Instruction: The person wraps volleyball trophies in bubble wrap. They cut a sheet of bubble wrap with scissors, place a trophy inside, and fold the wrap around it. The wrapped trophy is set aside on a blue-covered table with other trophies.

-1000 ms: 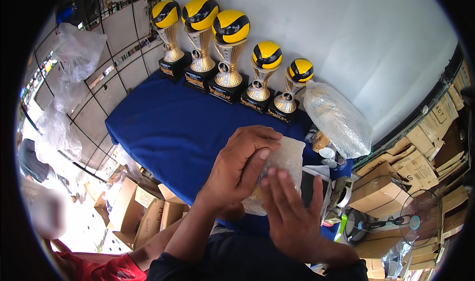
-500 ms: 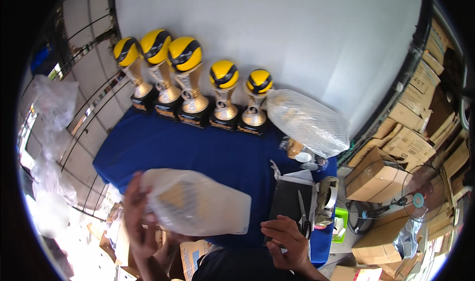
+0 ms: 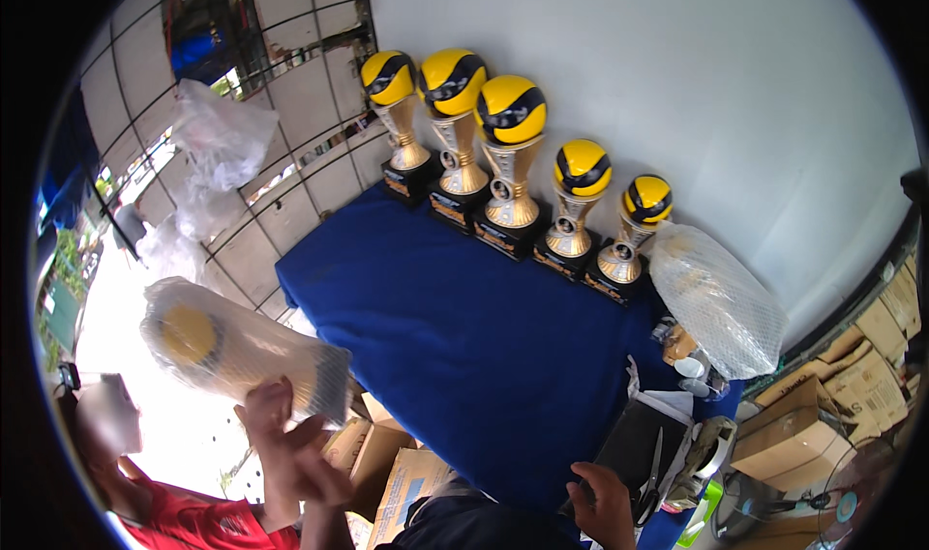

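The wrapped trophy (image 3: 242, 355) is located at the left of the work area, beyond the left edge of the table and tilted, with its yellow ball end toward the upper left and its dark base end toward the lower right. The bubble wrap encloses both ends; the ball shows through it.

Change of position: half a second ago the wrapped trophy lay low in front of the wearer; it is now farther left, nearer the co-worker in the red shirt (image 3: 208, 526). In judgement, this puts it clear of the right hand, so that support must come from the hands at its lower side.

Grip, left side: the left hand (image 3: 324, 477) is below the base end, overlapping the co-worker's hand (image 3: 268, 416). Owing to blur and overlap, finger opening cannot be determined, nor which hand bears the load.

Grip, right side: the right hand (image 3: 607, 506) is low at the table's front, fingers loosely curled and parted, with nothing visible in its grasp. The scissors (image 3: 655, 461) are just beside it, on a flat black item (image 3: 627, 444).

Surroundings: the blue-covered table (image 3: 455, 347) carries five unwrapped trophies (image 3: 511, 178) in a row along its rear. A second bubble-wrapped bundle (image 3: 721, 303) rests at the right end of the row. Open cartons (image 3: 377, 458) stand below the left table edge
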A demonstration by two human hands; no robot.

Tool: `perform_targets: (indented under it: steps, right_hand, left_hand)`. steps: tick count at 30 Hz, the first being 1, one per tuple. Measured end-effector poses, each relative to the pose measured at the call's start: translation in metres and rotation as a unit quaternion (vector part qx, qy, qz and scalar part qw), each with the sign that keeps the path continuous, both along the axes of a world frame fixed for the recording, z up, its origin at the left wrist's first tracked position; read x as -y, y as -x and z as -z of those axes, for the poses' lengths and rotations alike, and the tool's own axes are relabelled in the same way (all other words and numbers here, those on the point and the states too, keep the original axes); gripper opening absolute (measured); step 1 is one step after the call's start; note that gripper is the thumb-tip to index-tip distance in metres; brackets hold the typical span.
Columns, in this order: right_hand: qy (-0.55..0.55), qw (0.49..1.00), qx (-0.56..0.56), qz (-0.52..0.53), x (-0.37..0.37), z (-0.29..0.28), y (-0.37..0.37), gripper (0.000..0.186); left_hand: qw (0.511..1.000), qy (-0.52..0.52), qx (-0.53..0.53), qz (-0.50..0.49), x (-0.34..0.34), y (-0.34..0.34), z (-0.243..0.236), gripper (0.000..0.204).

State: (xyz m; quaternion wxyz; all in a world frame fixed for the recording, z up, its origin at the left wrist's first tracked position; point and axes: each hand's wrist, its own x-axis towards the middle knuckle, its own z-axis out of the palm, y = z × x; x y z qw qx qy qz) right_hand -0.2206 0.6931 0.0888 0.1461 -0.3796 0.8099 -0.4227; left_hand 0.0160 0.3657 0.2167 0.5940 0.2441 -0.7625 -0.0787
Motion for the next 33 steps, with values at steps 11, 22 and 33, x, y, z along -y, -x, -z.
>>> perform_targets:
  steps: [11, 22, 33]
  right_hand:
    - [-0.008, 0.997, -0.001, -0.072, 0.131, 0.033, -0.003, 0.048]
    - [-0.219, 0.966, -0.139, 0.015, 0.257, 0.102, -0.017, 0.105]
    - [-0.333, 0.938, -0.078, 0.048, 0.277, 0.123, -0.018, 0.131]
  left_hand:
    - [0.883, -0.205, 0.408, 0.107, 0.085, 0.034, 0.174, 0.041]
    - [0.826, -0.503, 0.006, 0.255, 0.391, 0.219, 0.168, 0.072]
    - [0.966, -0.258, 0.02, 0.013, 0.703, 0.488, 0.081, 0.152]
